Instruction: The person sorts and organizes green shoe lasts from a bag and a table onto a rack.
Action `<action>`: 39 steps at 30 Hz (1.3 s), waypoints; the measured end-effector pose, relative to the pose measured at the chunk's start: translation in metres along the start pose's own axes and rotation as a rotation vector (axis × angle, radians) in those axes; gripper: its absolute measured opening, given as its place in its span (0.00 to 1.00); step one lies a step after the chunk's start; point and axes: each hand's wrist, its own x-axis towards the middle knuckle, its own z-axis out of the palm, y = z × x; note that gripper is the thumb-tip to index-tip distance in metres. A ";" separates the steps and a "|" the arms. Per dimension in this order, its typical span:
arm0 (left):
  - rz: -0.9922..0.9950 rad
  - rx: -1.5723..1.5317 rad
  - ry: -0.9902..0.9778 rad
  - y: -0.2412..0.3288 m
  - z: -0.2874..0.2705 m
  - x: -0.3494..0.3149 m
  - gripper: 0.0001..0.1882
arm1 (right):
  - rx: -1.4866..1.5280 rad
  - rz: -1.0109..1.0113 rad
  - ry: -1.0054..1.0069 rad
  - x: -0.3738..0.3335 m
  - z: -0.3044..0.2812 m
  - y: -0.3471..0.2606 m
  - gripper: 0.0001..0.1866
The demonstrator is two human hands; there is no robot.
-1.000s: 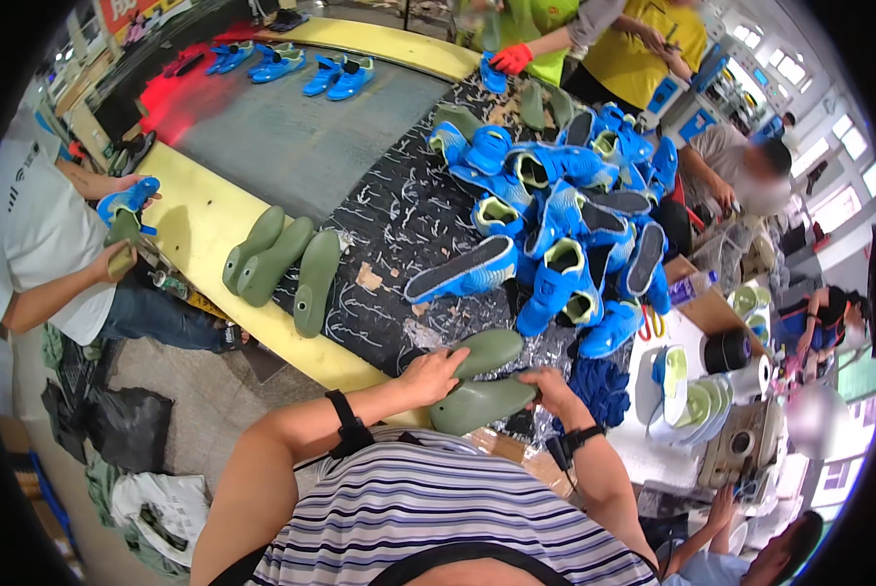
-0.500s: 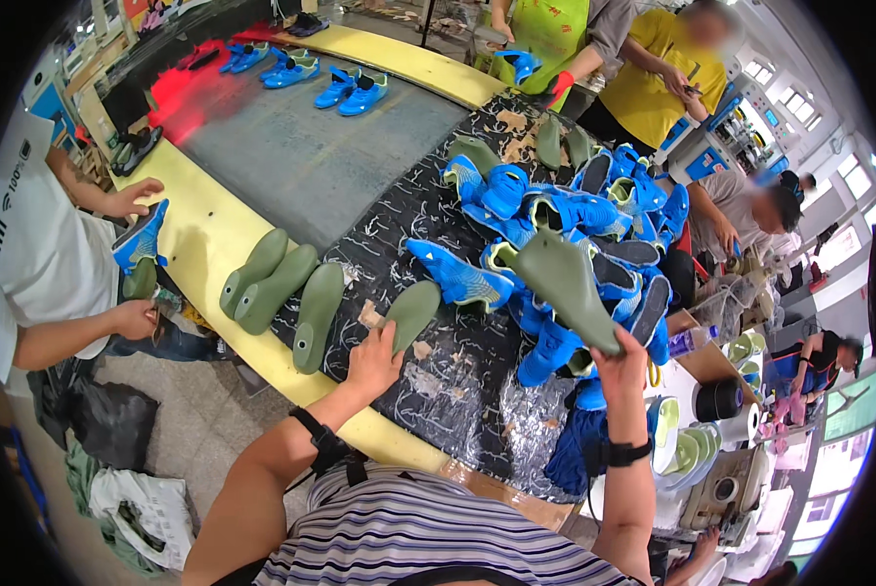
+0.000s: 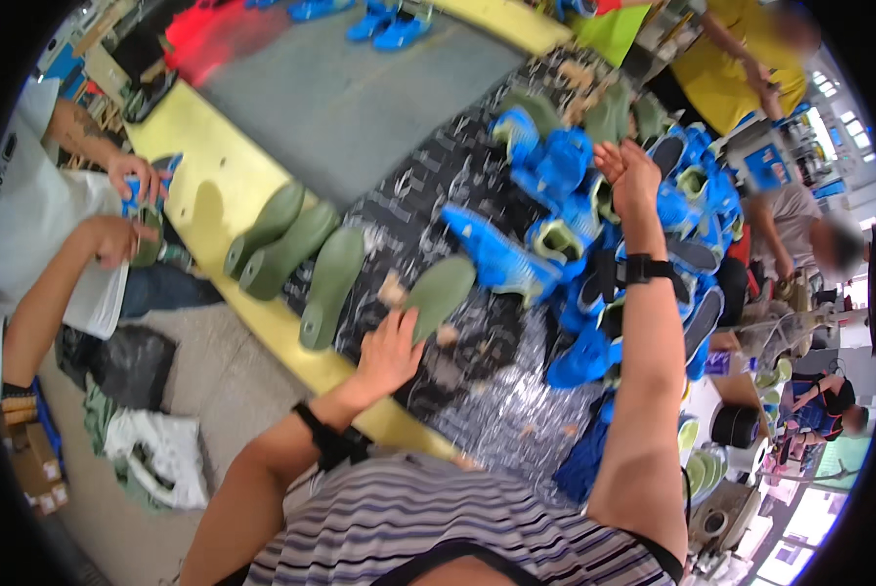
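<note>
My left hand is at the near end of a green shoe last lying on the black covering, its fingers closed around that end. My right hand reaches far over a heap of blue shoes, its fingers apart with nothing seen in them. Just beyond its fingertips lies another green last; whether they touch, I cannot tell. Left of my left hand, several green lasts stand in a row, the closest being a green last.
At the left, a person in white handles a blue shoe with a green last. Blue shoes stand on the far side of the grey surface. A yellow edge borders the table. At right stands a clear bottle.
My right hand has let go of the green last it held and moved far forward over the shoes. My left hand stays at its last. The whole view has shifted.
</note>
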 end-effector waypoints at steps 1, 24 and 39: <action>-0.010 -0.021 -0.012 0.003 -0.002 -0.001 0.30 | -0.113 0.003 -0.109 -0.051 0.018 -0.011 0.13; 0.339 -0.007 0.045 0.025 -0.007 -0.016 0.35 | -1.242 -0.246 0.325 -0.389 -0.152 0.076 0.43; 0.358 0.003 -0.189 0.059 0.094 -0.015 0.23 | -1.277 -0.227 0.116 -0.190 -0.093 0.100 0.41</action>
